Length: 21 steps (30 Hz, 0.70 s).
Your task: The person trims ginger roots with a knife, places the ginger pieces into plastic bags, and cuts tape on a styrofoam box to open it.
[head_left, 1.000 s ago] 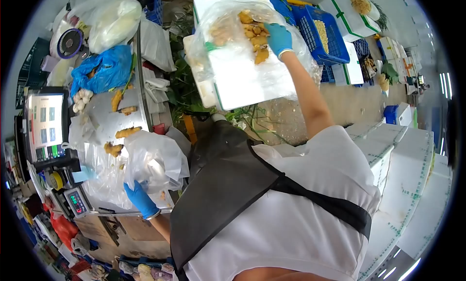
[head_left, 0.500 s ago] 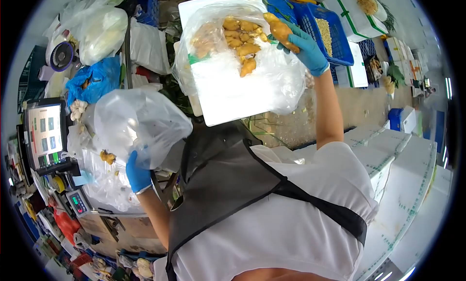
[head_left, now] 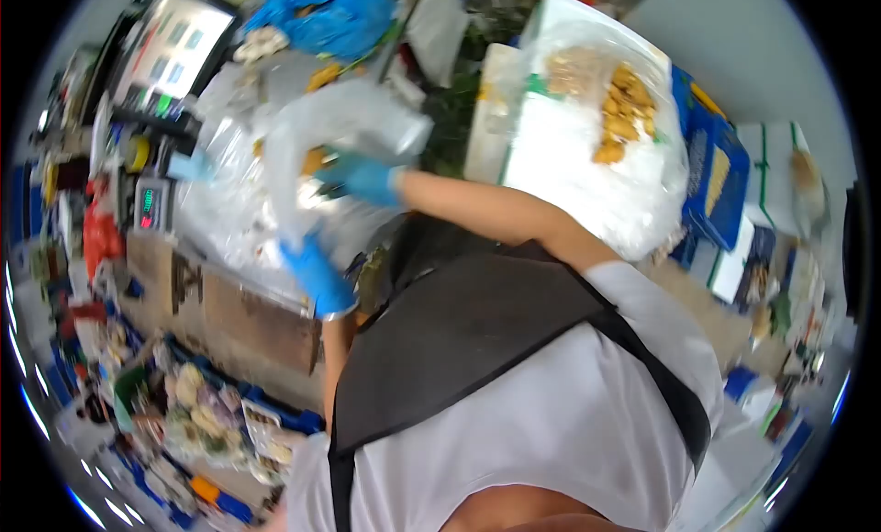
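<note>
My right hand (head_left: 361,178), in a blue-green glove, is closed around a piece of ginger (head_left: 315,160) at a clear plastic bag (head_left: 353,114). Motion blurs the bag, and I cannot tell how far inside it the ginger is. My left hand (head_left: 317,277), gloved in brighter blue, grips the bag's near edge. Under both hands lies a plastic-covered counter (head_left: 206,224). More ginger (head_left: 624,114) is heaped on a plastic sheet over a white foam box (head_left: 541,156) to the right.
A touch screen (head_left: 174,45) and a scale with a lit display (head_left: 151,204) stand at the left. Behind the counter are a blue plastic bag (head_left: 335,22) and garlic (head_left: 262,44). A blue basket (head_left: 730,201) sits beyond the foam box.
My right hand has carried the ginger from above the foam box left to the bag. My view has turned toward the counter, and the left hand stays at the bag.
</note>
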Available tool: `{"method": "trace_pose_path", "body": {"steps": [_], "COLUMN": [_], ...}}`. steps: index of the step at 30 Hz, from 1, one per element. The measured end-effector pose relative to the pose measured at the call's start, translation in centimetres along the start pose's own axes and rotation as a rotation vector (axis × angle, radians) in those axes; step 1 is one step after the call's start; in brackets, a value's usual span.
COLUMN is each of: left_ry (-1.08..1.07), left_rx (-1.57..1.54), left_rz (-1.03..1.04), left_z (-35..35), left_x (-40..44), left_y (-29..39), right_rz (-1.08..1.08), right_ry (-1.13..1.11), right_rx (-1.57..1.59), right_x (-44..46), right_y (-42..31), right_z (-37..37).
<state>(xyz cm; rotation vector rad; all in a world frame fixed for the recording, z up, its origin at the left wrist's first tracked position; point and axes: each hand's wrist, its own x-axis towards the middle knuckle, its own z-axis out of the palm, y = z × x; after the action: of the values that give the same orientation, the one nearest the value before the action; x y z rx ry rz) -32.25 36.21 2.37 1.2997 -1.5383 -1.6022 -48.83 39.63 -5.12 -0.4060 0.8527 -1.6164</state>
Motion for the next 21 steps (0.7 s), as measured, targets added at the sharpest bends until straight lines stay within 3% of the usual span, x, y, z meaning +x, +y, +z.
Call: {"method": "trace_pose_path", "body": {"steps": [1,3,4,5,6,7,9,12,15,16,17,18,20,21], "left_ry": [0.102,0.192,0.111,0.185,0.197,0.121,0.083,0.433,0.389,0.100,-0.157,-0.474,-1.120,-1.209], "left_rx": [0.088,0.115,0.161,0.189,0.333,0.356,0.301,0.949,0.941,0.676,0.570,0.448,0.457,0.375], "left_rz": [0.175,0.094,0.092,0.079,0.072,-0.133,-0.253,0.196,0.888,0.778,0.724,0.671,0.956,1.108], "left_z": [-2.1,-3.8,-6.9,-8.5,-10.7,-12.8,-15.2,-9.0,-2.9,1.0,5.8,9.8,18.8,22.9], "left_x": [1.6,2.5,5.6,7.9,10.5,12.7,15.2,9.1,7.0,5.5,2.6,0.3,-5.6,-6.9], "left_y": [-2.3,0.0,-1.9,-3.9,-6.2,-7.2,-8.5,-0.9,0.6,1.3,2.3,2.7,7.5,3.6], "right_rz": [-0.022,-0.087,-0.113,-0.133,0.007,0.145,0.139,0.086,-0.081,-0.130,-0.041,-0.049,0.008,0.072], "right_ry": [-0.109,0.243,0.130,0.004,-0.187,-0.383,-0.486,-0.066,0.674,0.844,1.077,1.170,1.249,1.234], "right_rx": [-0.036,-0.707,-0.793,-0.879,-0.886,-0.881,-0.652,-0.395,-0.602,-0.612,-0.638,-0.671,-0.737,-0.769], "right_x": [4.0,4.9,3.8,3.1,1.4,-1.4,-7.7,-17.6,-28.6,-31.9,-34.3,-36.6,-38.8,-39.3], "right_y": [2.7,3.6,3.5,2.8,0.7,-1.7,-5.9,-12.0,-18.1,-19.0,-19.8,-20.5,-21.8,-22.6], "right_z": [-0.4,4.4,5.5,5.7,5.6,5.6,3.0,-4.1,-10.5,-13.4,-16.7,-18.4,-21.6,-23.4]}}
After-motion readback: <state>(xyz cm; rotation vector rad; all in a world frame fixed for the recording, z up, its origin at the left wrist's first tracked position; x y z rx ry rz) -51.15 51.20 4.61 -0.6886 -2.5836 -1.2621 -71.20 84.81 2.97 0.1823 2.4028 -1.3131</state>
